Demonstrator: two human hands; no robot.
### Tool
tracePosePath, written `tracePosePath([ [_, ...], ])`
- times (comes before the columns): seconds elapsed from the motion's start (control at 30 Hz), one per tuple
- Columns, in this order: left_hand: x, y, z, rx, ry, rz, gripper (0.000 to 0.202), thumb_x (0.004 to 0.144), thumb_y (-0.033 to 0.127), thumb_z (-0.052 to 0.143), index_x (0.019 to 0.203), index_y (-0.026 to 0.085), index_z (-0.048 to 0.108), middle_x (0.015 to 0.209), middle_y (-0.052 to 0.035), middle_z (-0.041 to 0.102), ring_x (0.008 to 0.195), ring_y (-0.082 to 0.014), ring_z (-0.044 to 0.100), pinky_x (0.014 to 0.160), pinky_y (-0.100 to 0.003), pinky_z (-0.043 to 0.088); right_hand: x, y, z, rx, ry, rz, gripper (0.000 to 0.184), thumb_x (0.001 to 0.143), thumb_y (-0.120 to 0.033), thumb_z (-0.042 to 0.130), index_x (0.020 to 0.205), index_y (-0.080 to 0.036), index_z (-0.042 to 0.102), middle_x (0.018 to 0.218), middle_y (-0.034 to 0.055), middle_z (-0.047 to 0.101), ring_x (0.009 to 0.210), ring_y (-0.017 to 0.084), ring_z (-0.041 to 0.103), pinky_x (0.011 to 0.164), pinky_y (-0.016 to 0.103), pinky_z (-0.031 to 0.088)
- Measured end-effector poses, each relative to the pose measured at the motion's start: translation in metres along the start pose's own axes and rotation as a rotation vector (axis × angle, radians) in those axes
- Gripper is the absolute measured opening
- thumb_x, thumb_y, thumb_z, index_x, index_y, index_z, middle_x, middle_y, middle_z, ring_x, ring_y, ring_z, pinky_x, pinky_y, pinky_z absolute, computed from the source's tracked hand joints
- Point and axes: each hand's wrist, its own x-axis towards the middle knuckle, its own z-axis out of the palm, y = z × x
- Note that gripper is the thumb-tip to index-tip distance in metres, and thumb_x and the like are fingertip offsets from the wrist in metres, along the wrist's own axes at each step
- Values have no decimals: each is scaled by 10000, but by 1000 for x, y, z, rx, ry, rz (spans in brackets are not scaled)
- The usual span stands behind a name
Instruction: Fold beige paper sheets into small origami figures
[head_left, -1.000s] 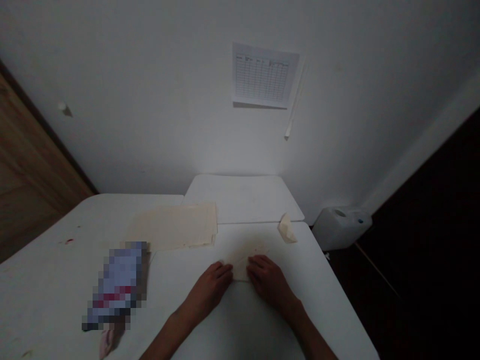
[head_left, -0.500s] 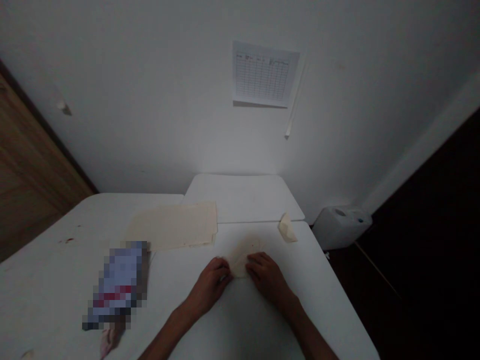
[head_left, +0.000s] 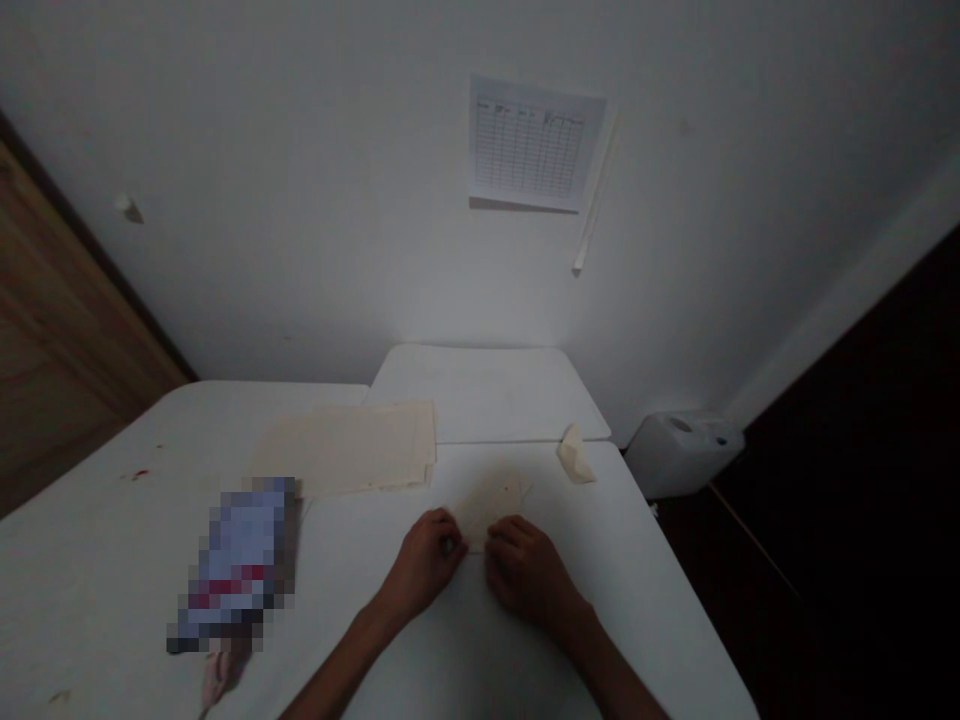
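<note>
A small beige sheet (head_left: 489,500), thin like paper or cloth, lies on the white table between my hands. My left hand (head_left: 431,552) pinches its lower left edge, thumb and fingers together. At the lower right edge, the curled fingers of my right hand (head_left: 529,562) grip the same sheet. Its far part, a corner with a small dark spot, shows beyond my fingers. To the right lies a folded beige piece (head_left: 576,456) of similar material. A stack of larger beige sheets (head_left: 360,450) rests to the left.
A blurred-out blue and red item (head_left: 240,560) lies on the white table (head_left: 97,570) at left, a pinkish strip (head_left: 216,675) below it. A printed chart (head_left: 536,145) hangs on the wall. A white plastic container (head_left: 682,450) stands on the floor beyond the table's right edge.
My right hand has shifted slightly left and nearer to me, closer to my left hand. More of the beige sheet's far corner shows.
</note>
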Motion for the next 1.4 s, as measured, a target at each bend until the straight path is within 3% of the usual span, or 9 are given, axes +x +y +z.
tracePosePath([
  [0.13, 2, -3, 1, 14, -5, -38, 80, 717, 114, 612, 671, 180, 616, 754, -17, 613, 760, -179, 598, 714, -295, 464, 4, -3, 10, -54, 26, 47, 135, 895, -259, 593, 790, -200, 654, 916, 45, 652, 931, 198, 562, 870, 323, 471],
  [0.33, -1, -10, 2, 13, -13, -97, 66, 721, 136, 618, 774, 177, 618, 762, -8, 615, 722, -170, 585, 681, -290, 464, 10, -1, 18, -28, 63, 94, 108, 872, -215, 629, 768, -193, 646, 867, 34, 637, 885, 183, 557, 836, 302, 466],
  [0.63, -9, -19, -1, -35, 15, 87, 94, 819, 146, 600, 747, 195, 637, 844, -29, 609, 858, -188, 564, 788, -315, 452, 10, -4, 15, -26, 33, 69, 113, 901, -173, 577, 866, -225, 671, 920, 21, 643, 904, 175, 532, 844, 297, 422],
  [1.0, -12, -18, -3, 11, 59, 122, 124, 861, 163, 563, 776, 191, 649, 847, -42, 588, 856, -199, 545, 778, -335, 469, 7, -5, 19, -94, -73, -7, 270, 886, -163, 582, 1085, -327, 662, 1094, 17, 609, 1010, 200, 489, 907, 342, 371],
  [1.23, -36, -15, -5, 236, 25, 251, 283, 896, 107, 418, 1048, 191, 641, 911, -84, 570, 878, -218, 539, 761, -354, 501, 0, -13, 10, -35, -71, 21, 356, 863, -149, 562, 1175, -310, 621, 1189, 37, 580, 1095, 213, 470, 952, 366, 346],
  [1.4, -56, -17, -1, 473, 5, 291, 392, 838, 88, 450, 1169, 221, 612, 975, -103, 604, 950, -262, 557, 850, -456, 505, 0, -16, 8, -24, -74, 34, 358, 863, -141, 545, 1172, -305, 623, 1189, 41, 584, 1106, 215, 465, 953, 368, 344],
])
